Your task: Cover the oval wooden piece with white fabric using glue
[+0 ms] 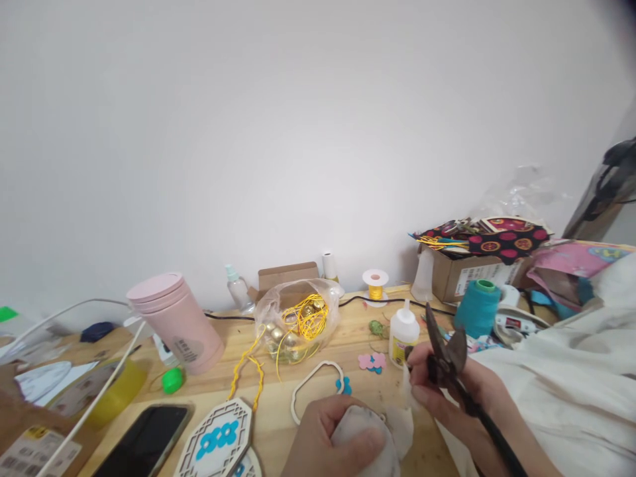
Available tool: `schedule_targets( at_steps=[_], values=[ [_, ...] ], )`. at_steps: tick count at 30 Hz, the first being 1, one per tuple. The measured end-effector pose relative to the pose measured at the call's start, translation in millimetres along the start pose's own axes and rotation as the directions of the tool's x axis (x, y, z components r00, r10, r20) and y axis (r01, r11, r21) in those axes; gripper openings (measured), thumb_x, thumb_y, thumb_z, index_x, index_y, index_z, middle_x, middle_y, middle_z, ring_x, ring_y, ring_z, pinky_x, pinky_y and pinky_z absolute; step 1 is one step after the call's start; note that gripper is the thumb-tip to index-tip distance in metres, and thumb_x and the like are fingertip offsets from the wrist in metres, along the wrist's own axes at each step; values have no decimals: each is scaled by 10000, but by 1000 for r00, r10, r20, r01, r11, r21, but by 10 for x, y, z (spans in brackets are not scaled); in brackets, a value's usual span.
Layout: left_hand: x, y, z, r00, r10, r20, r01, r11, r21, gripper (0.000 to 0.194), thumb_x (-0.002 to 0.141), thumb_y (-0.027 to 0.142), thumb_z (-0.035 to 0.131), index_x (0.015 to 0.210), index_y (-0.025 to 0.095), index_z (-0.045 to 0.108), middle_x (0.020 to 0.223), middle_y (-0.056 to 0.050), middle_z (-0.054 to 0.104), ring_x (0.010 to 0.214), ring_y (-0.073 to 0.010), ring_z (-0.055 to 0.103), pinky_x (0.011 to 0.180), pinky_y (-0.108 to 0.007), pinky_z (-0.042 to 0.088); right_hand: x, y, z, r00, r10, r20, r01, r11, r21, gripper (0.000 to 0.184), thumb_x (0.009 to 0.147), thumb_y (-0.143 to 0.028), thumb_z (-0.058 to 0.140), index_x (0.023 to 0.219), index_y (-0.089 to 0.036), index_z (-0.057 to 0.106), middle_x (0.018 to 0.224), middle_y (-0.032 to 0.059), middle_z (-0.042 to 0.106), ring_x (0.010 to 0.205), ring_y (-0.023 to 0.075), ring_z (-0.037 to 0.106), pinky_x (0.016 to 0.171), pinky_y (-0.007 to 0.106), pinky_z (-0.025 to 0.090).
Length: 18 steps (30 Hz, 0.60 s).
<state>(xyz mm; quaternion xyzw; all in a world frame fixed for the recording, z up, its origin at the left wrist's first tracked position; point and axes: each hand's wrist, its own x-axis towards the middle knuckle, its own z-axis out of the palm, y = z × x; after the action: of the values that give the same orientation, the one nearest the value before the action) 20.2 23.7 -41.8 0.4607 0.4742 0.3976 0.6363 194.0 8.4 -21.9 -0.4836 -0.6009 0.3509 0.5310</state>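
Observation:
Low in the middle, my left hand (315, 440) is closed around a rounded piece covered in thin white fabric (354, 425), its thumb pressed on the face. A loose flap of the fabric (401, 427) sticks out on the right. My right hand (479, 404) grips dark scissors (447, 358), blades parted and pointing up, with a bit of white material beside its fingertips. Just beyond my left hand lies a pale octagonal outline frame (297, 391) with a blue flower cutout (344, 385). Pink cutouts (371, 361) and a white glue bottle (403, 334) are near my right hand.
To the left are a latticed octagonal ornament (218, 437), a phone (144, 440), a pink tumbler (179, 324) and yellow tape (114, 394). A plastic bag of gold bells (293, 331) stands behind. Teal thread (477, 308), a cardboard box (454, 278) and white cloth (561, 377) occupy the right.

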Motion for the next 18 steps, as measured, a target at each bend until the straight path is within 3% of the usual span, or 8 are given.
schedule_targets(
  at_steps=[3, 7, 10, 15, 18],
  values=[
    [5, 25, 12, 999, -23, 37, 24, 999, -28, 358, 447, 405, 775, 573, 114, 609, 465, 8, 588, 437, -108, 514, 431, -202, 380, 13, -5, 11, 1000, 13, 29, -11, 997, -77, 122, 749, -255, 498, 854, -214, 544, 574, -51, 471, 504, 121, 455, 478, 220, 383],
    [38, 2, -31, 995, -27, 92, 30, 999, -28, 365, 484, 431, 752, 611, 130, 591, 476, -7, 603, 434, -137, 542, 428, -233, 410, 29, 10, 31, 983, 19, 184, 12, 986, -167, 188, 684, -152, 491, 853, -196, 562, 565, -53, 461, 482, 112, 429, 455, 210, 359],
    [58, -3, -77, 997, -21, 73, 19, 1000, 22, 367, 499, 438, 742, 653, 136, 601, 478, 7, 589, 429, -132, 525, 424, -237, 407, 55, -6, 15, 967, 51, 249, -19, 992, -126, 235, 610, -90, 500, 814, -187, 562, 660, -26, 560, 507, 103, 443, 486, 207, 376],
    [50, -4, -100, 997, 11, 73, -12, 1000, 20, 337, 553, 406, 718, 747, 155, 606, 572, -11, 632, 508, -143, 548, 488, -244, 411, 65, -20, 41, 967, 181, 180, -185, 983, 8, 143, 653, -225, 552, 789, -181, 548, 551, -62, 461, 456, 84, 397, 441, 198, 317],
    [32, -19, -72, 996, 57, 66, -66, 988, 139, 276, 560, 346, 717, 734, 143, 650, 596, -11, 628, 553, -148, 542, 520, -242, 404, 35, 8, 93, 961, 162, 222, -184, 979, 83, 222, 621, -243, 587, 828, -169, 563, 619, -27, 550, 472, 87, 427, 447, 204, 324]
  ],
)
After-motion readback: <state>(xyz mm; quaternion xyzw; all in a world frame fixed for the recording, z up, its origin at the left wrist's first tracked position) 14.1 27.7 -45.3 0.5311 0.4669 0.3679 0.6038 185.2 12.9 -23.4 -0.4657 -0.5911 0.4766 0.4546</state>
